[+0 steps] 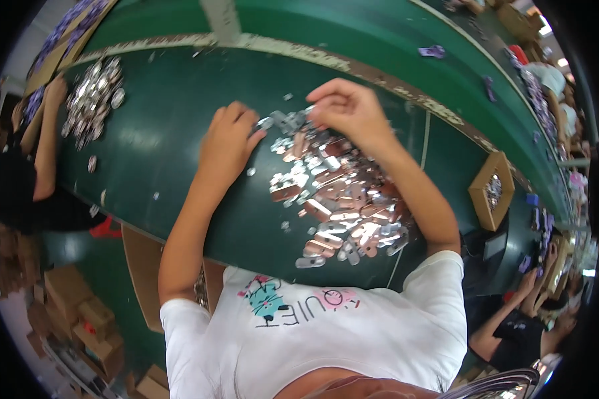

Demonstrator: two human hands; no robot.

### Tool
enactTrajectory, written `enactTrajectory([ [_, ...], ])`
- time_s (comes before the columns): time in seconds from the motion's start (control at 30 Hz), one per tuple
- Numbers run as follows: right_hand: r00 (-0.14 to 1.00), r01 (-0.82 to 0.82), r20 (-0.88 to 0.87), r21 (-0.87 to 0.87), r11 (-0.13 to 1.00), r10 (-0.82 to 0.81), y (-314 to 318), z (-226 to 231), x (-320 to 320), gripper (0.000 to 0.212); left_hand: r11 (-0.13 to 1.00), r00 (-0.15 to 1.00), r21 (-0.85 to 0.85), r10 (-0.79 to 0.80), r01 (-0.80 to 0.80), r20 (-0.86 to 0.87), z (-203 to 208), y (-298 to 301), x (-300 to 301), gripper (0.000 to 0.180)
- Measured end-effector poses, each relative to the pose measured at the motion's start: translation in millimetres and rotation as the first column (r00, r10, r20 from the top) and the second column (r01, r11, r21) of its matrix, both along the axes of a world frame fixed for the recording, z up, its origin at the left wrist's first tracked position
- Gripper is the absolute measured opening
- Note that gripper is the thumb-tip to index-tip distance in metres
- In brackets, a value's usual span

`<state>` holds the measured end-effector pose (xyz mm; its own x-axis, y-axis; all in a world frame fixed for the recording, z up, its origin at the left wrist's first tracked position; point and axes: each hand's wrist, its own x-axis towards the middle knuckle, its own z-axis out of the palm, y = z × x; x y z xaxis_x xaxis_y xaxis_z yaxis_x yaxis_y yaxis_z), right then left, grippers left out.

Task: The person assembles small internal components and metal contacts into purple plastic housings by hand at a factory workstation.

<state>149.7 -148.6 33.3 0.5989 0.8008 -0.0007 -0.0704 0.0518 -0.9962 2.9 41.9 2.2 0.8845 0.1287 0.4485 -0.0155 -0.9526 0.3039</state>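
A loose pile of small flat oblong metal pieces, some copper-coloured and some silver, lies on the dark green table in front of me. My left hand is at the pile's far left edge, palm down, its thumb and forefinger apart and slightly blurred. Just off those fingertips is a small silver piece. Over the far side of the pile, my right hand has thumb and fingers pinched together beside some silver pieces. What sits in that pinch is too small to make out.
The green table has a raised worn ledge along its far side, with a green belt beyond. Another silver heap lies far left by a person's arm. At the right stands a cardboard box holding metal pieces.
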Motion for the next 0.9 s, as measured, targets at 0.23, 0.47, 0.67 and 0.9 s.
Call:
enactTrajectory([
  [0.23, 0.994, -0.073, 0.079, -0.034, 0.997, 0.075, 1, -5, -9, 0.012, 0.771, 0.98, -0.615, 0.06, -0.165, -0.187, 1, -2, -1, 0.012],
  [0.47, 0.986, 0.096, 0.1, 0.329, 0.939, -0.136, 1, 15, -32, 0.016, -0.115, 0.99, -0.992, -0.126, 0.042, 0.056, 40, -47, 10, 0.023],
  [0.67, 0.94, 0.04, 0.33, 0.138, 0.99, -0.084, 2, 4, -27, 0.014, -0.184, 0.995, -0.983, -0.089, 0.031, 0.048, 15, -45, 7, 0.013],
  [0.9, 0.976, 0.049, 0.201, 0.172, 0.984, -0.083, 3, -6, -28, 0.015, -0.012, 0.995, -0.999, -0.091, 0.03, 0.031, 13, -46, 4, 0.015],
])
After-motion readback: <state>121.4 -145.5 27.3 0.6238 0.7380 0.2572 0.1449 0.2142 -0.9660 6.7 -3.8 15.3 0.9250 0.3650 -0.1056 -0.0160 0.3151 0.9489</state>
